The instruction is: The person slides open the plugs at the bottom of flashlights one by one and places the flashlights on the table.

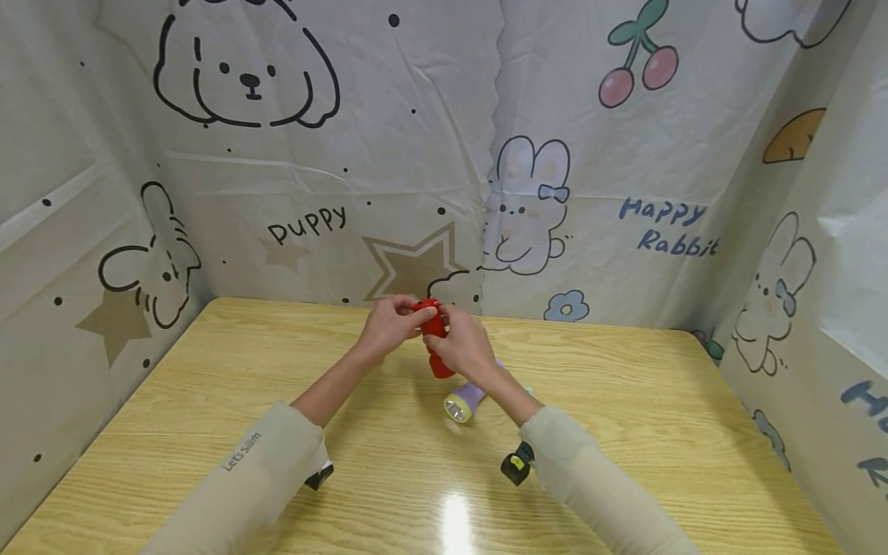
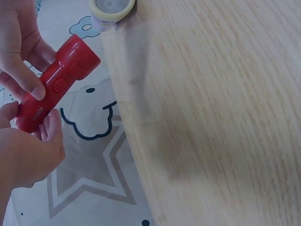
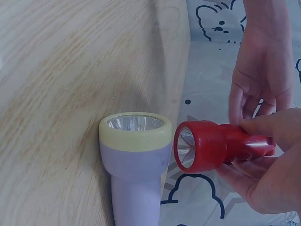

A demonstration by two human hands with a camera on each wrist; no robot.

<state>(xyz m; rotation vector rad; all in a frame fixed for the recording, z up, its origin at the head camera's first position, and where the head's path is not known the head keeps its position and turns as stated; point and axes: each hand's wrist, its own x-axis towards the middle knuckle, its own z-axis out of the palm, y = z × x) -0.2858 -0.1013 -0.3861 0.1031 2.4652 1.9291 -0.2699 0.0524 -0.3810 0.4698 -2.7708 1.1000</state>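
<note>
Both hands hold a red flashlight (image 1: 440,364) above the far part of the table, its lens end angled down toward the near side. My left hand (image 1: 390,327) pinches the tail end between thumb and fingers. Around the middle of the body, my right hand (image 1: 463,339) grips with its thumb along the side. In the left wrist view the red flashlight (image 2: 57,84) shows an oval switch on its barrel. A purple flashlight (image 3: 136,174) with a pale yellow head lies on the table just below the right hand, partly covered by the right forearm in the head view.
The wooden table (image 1: 277,362) ends at a patterned cloth backdrop (image 1: 416,154), close behind the hands. Cloth also hangs at both sides. Small dark wrist-worn devices hang under the left cuff (image 1: 319,474) and the right cuff (image 1: 516,462).
</note>
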